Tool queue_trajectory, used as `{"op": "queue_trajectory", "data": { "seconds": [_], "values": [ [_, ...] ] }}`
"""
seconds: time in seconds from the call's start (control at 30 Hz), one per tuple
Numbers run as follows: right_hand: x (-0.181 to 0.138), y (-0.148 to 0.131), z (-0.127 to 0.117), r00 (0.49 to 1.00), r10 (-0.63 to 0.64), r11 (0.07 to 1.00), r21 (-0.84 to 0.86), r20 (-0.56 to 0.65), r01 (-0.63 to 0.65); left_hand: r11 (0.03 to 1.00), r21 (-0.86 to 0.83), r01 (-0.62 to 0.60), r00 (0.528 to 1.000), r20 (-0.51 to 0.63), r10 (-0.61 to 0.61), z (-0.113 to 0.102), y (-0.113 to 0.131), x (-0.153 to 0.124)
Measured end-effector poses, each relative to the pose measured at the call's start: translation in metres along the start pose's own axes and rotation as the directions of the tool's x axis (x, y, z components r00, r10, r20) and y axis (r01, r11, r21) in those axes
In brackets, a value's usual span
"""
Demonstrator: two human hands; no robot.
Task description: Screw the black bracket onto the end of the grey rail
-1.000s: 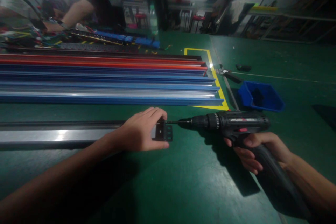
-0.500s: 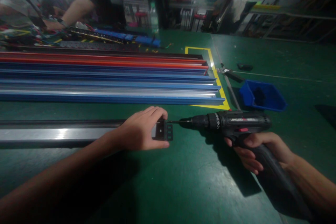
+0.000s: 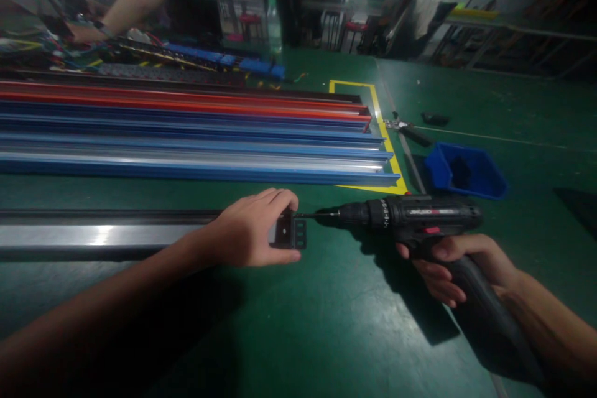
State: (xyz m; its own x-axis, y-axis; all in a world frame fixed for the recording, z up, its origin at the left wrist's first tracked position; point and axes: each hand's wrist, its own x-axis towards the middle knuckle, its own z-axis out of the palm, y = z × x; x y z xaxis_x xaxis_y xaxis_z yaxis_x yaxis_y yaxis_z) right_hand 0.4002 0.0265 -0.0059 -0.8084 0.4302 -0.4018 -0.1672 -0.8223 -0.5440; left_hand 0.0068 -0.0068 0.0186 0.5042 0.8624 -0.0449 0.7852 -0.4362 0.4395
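My right hand [image 3: 448,267] is wrapped round the grip of a black cordless drill [image 3: 420,214], with a finger near the trigger. The drill lies level, and its long thin bit [image 3: 314,216] points left to the upper part of a black end bracket [image 3: 285,233]. Whether the bit's tip sits in a screw is too small to tell. My left hand [image 3: 252,230] grips the bracket between thumb and fingers, at the end of a long silver and black metal profile [image 3: 93,235]. The palm and forearm hide part of the profile.
Blue metal profiles [image 3: 233,165] and red ones [image 3: 233,102] lie in parallel beyond my hands, by yellow floor tape [image 3: 398,171]. A blue bin [image 3: 443,168] and pliers [image 3: 413,132] lie at the right. A co-worker's arm [image 3: 125,9] reaches over wiring at the upper left.
The drill and my right hand have shifted very slightly left, toward the bracket. My left hand keeps its hold. The co-worker's arm at the upper left has moved a little left.
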Motion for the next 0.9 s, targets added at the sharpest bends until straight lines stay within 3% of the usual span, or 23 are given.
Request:
{"op": "queue_trajectory", "data": {
  "seconds": [0.3,0.9],
  "values": [
    [0.007,-0.001,-0.021,0.985,0.075,0.991,0.101,0.155,-0.092,1.0,-0.01,0.009,1.0,0.017,-0.008,0.0,0.0,0.002],
    [0.014,-0.005,-0.01,0.977,0.065,0.995,-0.083,0.203,-0.049,0.997,-0.02,0.069,0.995,0.07,-0.067,-0.003,0.003,0.003]
  ]
}}
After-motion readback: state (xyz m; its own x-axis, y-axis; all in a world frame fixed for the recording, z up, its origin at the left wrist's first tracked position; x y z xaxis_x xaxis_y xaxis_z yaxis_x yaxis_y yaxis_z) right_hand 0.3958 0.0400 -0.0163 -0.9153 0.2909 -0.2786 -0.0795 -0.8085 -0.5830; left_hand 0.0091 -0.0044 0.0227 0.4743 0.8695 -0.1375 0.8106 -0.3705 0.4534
